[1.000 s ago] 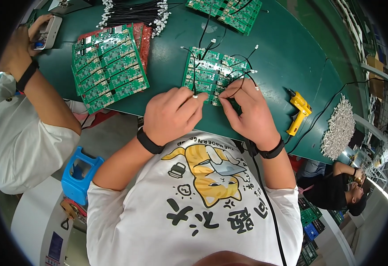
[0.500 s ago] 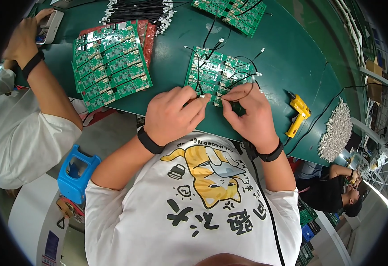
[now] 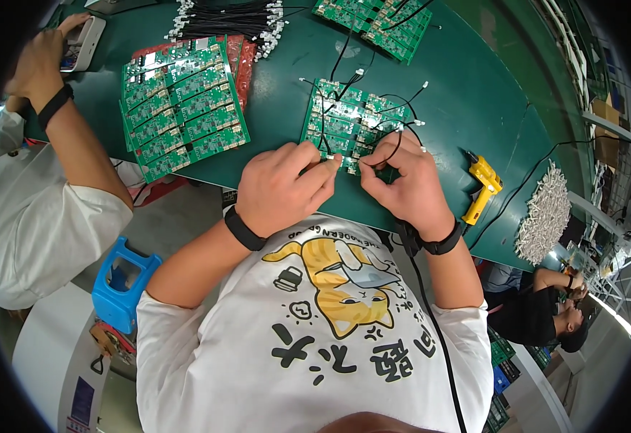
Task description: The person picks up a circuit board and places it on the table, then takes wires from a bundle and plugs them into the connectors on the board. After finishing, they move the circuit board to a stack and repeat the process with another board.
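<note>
A green circuit board panel (image 3: 341, 119) lies on the table in front of me, with several thin black cables with white plugs rising from it. My left hand (image 3: 287, 180) is closed at the panel's near left edge, thumb and forefinger together beside a white plug (image 3: 329, 156). Fingers of my right hand (image 3: 413, 180) pinch a black cable (image 3: 399, 144) at the near right edge. The plug end of that cable is hidden by the fingertips.
Left of the panel stand stacked green boards (image 3: 182, 108) on red bubble wrap (image 3: 237, 65). Black cables (image 3: 225, 20) are bundled behind. More boards (image 3: 380, 25) lie at the far side. A yellow glue gun (image 3: 483, 189) and a white heap of small parts (image 3: 544, 216) are right. A co-worker's arm (image 3: 81, 144) reaches in left.
Both hands stay at the panel's near edge. The right fingers have shifted slightly, and the cable above them has swung a little to the left.
</note>
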The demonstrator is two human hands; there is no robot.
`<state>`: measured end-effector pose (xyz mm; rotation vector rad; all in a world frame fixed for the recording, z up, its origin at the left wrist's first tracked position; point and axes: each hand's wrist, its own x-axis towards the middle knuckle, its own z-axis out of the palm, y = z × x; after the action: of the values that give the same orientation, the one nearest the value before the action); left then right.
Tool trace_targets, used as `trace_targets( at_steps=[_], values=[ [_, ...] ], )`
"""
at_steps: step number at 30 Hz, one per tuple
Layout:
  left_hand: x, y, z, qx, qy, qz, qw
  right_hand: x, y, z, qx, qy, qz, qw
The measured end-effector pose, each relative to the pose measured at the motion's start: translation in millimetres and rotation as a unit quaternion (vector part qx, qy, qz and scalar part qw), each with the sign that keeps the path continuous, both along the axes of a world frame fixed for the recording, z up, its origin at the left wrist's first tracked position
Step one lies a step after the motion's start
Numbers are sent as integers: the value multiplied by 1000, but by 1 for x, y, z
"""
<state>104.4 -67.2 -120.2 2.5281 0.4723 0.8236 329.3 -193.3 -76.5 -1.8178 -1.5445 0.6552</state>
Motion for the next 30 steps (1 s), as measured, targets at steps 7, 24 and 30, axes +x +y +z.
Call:
trace_targets(
  at_steps=[7, 24, 30],
  values=[
    [-12, 0, 0, -20, -69, -13, 997, -11, -10, 11, 93, -115, -26, 989],
    [-18, 0, -7, -81, -95, -59, 990, 54, 11, 74, 416, 30, -141, 898],
    [-16, 2, 0, -77, -77, -61, 992, 73, 112, 71, 425, 34, -187, 885]
  ],
)
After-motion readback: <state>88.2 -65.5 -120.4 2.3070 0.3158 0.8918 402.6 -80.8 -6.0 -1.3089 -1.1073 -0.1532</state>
